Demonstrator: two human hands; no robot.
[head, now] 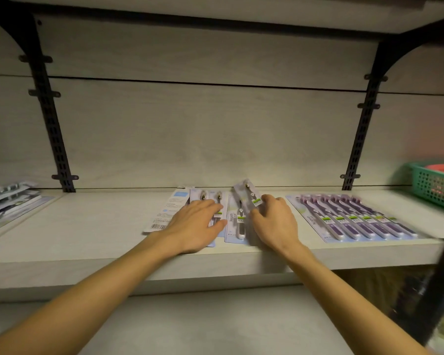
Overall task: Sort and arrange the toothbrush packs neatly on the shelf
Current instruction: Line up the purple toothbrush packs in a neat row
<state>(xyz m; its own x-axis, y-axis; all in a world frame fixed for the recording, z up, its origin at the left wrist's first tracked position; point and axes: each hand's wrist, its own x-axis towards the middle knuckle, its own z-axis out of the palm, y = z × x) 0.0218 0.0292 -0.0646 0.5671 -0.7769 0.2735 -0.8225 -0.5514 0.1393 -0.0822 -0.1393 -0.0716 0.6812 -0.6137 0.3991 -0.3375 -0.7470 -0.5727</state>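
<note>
Beside the purple row point(354, 219) on the shelf point(87, 226), the left hand point(195, 226) is pressing flat, fingers straight, steadying one toothbrush pack point(205, 198) while the right hand point(273, 221) is pinching a tilted pack point(246, 194), likely to align it.

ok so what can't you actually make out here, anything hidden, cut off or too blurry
All in the head view:
- Packs under the left hand: the palm covers their lower halves.
- Tilted pack at the right hand: fingers hide its lower part.
- Green basket: cut by the right edge, contents blurred.
- Stack of packs far left: cut by the edge, blurred.
- Pack print: too small to read.
</note>
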